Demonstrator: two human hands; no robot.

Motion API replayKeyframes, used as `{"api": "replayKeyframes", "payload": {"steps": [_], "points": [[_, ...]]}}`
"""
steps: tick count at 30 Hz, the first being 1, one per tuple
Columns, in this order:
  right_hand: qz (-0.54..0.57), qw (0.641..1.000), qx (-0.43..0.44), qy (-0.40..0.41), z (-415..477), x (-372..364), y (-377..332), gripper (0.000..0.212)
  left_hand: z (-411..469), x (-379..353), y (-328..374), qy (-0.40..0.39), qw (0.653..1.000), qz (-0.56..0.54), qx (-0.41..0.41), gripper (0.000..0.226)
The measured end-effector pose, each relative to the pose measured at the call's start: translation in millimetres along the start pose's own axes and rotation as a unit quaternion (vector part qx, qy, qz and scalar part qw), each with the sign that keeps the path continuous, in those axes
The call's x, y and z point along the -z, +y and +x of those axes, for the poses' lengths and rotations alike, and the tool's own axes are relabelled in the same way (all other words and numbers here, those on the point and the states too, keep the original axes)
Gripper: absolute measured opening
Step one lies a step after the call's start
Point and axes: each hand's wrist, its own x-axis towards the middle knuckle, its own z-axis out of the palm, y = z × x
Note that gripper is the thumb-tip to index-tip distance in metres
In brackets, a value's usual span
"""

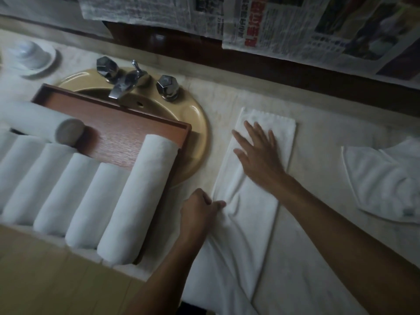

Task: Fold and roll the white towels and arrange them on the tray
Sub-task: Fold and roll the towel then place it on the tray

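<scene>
Two hands on one folded towel [250, 201]; right hand [259, 153] lies flat, fingers spread, on its far half; left hand [200, 210] pinches its near left edge.

Losing leftmost rolled towel [6, 146] past left edge. Covering sink [197, 133] basin with tray [113, 133]. Blurring newspaper [284, 26] print beyond reading. Cropping loose towel [381, 178] at right edge. Hiding folded towel [250, 212] middle under right hand [261, 155].
</scene>
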Motion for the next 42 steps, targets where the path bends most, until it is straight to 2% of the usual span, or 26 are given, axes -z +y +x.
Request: {"api": "replayKeyframes", "payload": {"steps": [3,5,7,9,11,15,18,20,23,26,30,33,34,35,37,39,41,42], "points": [[-0.028,0.997,0.067,-0.036,-45,-13,-26,0.059,-3,1,0,-0.005,0.999,0.025,-0.025,0.034],[-0.059,0.995,0.067,-0.046,-57,-21,-23,0.062,-9,1,-1,-0.036,0.999,0.014,-0.019,0.029],[-0.062,0.996,0.049,-0.041,-48,-21,-14,0.062,-17,3,-2,-0.118,0.986,-0.109,0.048,0.024],[-0.061,0.996,0.05,-0.048,-33,-17,-6,0.06,-30,7,-4,-0.19,0.955,-0.204,0.106,0.02],[-0.064,0.995,0.052,-0.054,-22,-13,2,0.06,-39,10,-12,-0.176,0.961,-0.188,0.105,0.02],[-0.071,0.995,0.044,-0.052,-8,-8,12,0.06,-41,9,-32,-0.061,0.995,-0.075,0.037,0.02],[-0.063,0.996,0.042,-0.057,-6,-8,13,0.06,-41,4,-38,-0.034,0.999,0.033,-0.027,0.018],[-0.059,0.996,0.034,-0.062,-5,-8,12,0.06,-40,2,-39,-0.015,0.998,0.058,-0.037,0.018],[-0.051,0.999,-0.001,-0.015,-11,-3,0,0.062,-39,1,-38,-0.02,0.998,0.054,-0.028,0.018],[-0.019,0.998,0.025,0.057,-43,-6,-24,0.058,-38,3,-36,-0.029,0.997,0.059,-0.033,0.017],[-0.042,0.998,0.029,-0.028,-84,-19,-34,0.06,-39,6,-34,-0.06,0.996,0.059,-0.027,0.015],[-0.065,0.997,0.016,-0.033,-73,-17,-22,0.064,-39,16,-33,-0.123,0.986,-0.093,0.07,0.015],[-0.069,0.997,0.014,-0.034,-67,-16,-19,0.064,-39,20,-32,-0.129,0.982,-0.114,0.084,0.015],[-0.071,0.997,0.012,-0.035,-62,-15,-17,0.065,-39,23,-34,-0.115,0.988,-0.082,0.061,0.015],[-0.077,0.996,0.01,-0.031,-57,-17,-13,0.065,-43,27,-38,-0.066,0.995,0.059,-0.034,0.014],[-0.081,0.996,0.009,-0.024,-54,-18,-12,0.064,-49,28,-40,-0.052,0.993,0.078,-0.067,0.011],[-0.079,0.997,0.009,-0.021,-54,-17,-13,0.064,-52,31,-34,-0.105,0.992,-0.066,-0.002,0.009],[-0.079,0.997,0.01,-0.019,-53,-17,-13,0.064,-52,30,-31,-0.135,0.979,-0.149,0.046,0.013]]}}
